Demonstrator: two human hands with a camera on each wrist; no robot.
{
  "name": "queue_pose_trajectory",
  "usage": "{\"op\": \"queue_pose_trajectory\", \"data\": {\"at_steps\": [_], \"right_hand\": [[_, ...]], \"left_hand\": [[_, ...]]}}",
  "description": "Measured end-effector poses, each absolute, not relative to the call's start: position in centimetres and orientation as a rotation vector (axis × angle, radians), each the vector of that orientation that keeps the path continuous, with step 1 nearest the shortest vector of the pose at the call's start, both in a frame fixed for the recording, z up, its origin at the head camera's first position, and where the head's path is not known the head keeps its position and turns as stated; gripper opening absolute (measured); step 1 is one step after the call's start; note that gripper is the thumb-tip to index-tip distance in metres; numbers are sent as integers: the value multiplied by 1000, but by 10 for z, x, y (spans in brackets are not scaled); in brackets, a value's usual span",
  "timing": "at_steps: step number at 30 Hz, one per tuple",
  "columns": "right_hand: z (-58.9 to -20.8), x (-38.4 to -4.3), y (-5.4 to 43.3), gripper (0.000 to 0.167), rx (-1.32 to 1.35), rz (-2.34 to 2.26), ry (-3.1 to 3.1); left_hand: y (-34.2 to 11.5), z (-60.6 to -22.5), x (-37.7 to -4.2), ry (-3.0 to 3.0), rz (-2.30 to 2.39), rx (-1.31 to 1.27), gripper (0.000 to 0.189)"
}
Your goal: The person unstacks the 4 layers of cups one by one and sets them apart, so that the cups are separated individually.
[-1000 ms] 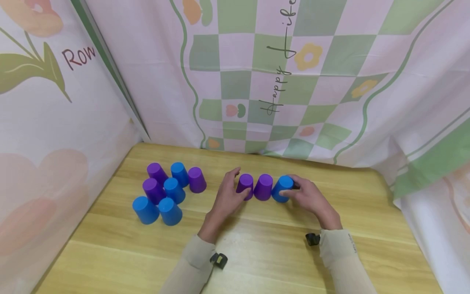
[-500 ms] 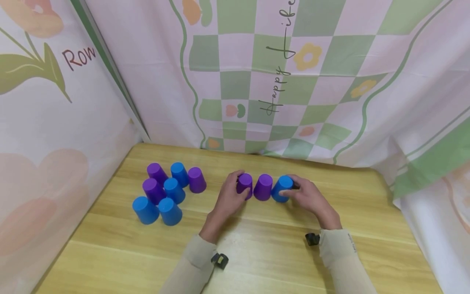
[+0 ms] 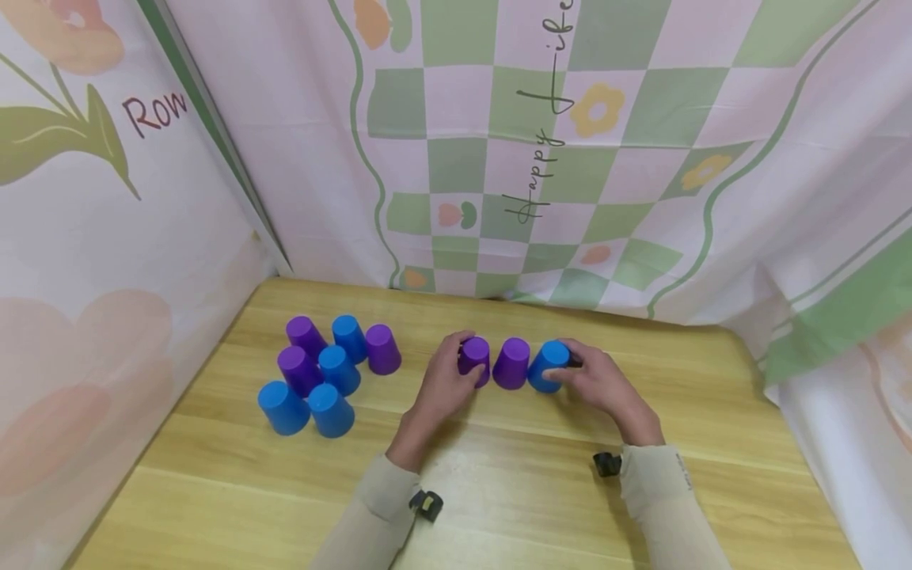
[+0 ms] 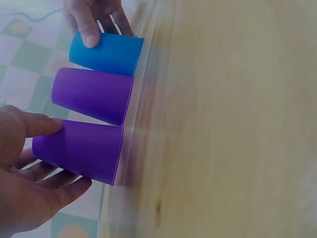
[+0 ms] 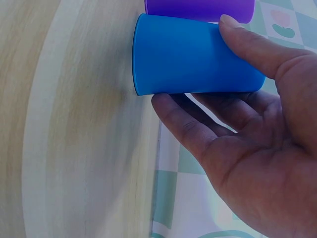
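Three upside-down cups stand in a row on the wooden table. My left hand (image 3: 445, 380) holds the purple cup (image 4: 81, 148) at the row's left end, thumb on the near side and fingers on the far side. The middle purple cup (image 3: 511, 364) stands between the hands, touched by neither. At the right end my right hand (image 3: 602, 384) grips the blue cup (image 5: 193, 57) between thumb and fingers. In the left wrist view, narrow gaps separate the left and middle cups near their tops.
Several more upside-down cups stand grouped on the left, among them a blue cup (image 3: 331, 410) at the front and a purple cup (image 3: 383, 350) on the group's right. A patterned curtain (image 3: 513, 174) hangs behind the wooden table (image 3: 499, 499).
My left hand's fingers have closed in around the left purple cup, which has shifted very slightly. The right hand stays on the blue cup.
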State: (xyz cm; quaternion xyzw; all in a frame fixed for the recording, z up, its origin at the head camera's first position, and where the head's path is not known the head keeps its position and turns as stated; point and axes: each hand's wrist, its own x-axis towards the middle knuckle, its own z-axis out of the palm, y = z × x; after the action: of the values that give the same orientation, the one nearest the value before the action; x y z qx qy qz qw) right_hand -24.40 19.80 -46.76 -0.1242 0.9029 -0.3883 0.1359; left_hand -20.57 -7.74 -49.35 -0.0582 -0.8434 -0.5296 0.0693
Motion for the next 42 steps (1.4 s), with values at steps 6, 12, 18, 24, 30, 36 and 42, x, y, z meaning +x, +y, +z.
{"op": "queue_pose_trajectory", "data": {"at_steps": [6, 12, 18, 24, 30, 36, 42], "right_hand": [[-468, -244, 199, 56, -373, -1127, 2615], [-467, -243, 198, 56, -369, -1126, 2612], [-465, -242, 197, 58, -370, -1127, 2606], [-466, -243, 197, 59, -373, -1131, 2609], [-467, -243, 196, 57, -369, -1122, 2614], [-468, -244, 197, 56, -375, -1116, 2616], [-467, -244, 197, 55, -373, -1117, 2613]], "left_hand": [[-78, -493, -205, -2553, -1570, -167, 58], [-80, -490, -205, -2551, -1578, -161, 58], [-82, -490, -205, -2550, -1575, -143, 58], [-84, -489, -204, -2535, -1596, -132, 58], [-87, -487, -204, -2522, -1595, -106, 58], [-89, -486, -203, -2526, -1585, -76, 59], [-92, -483, -199, -2525, -1578, -51, 60]]}}
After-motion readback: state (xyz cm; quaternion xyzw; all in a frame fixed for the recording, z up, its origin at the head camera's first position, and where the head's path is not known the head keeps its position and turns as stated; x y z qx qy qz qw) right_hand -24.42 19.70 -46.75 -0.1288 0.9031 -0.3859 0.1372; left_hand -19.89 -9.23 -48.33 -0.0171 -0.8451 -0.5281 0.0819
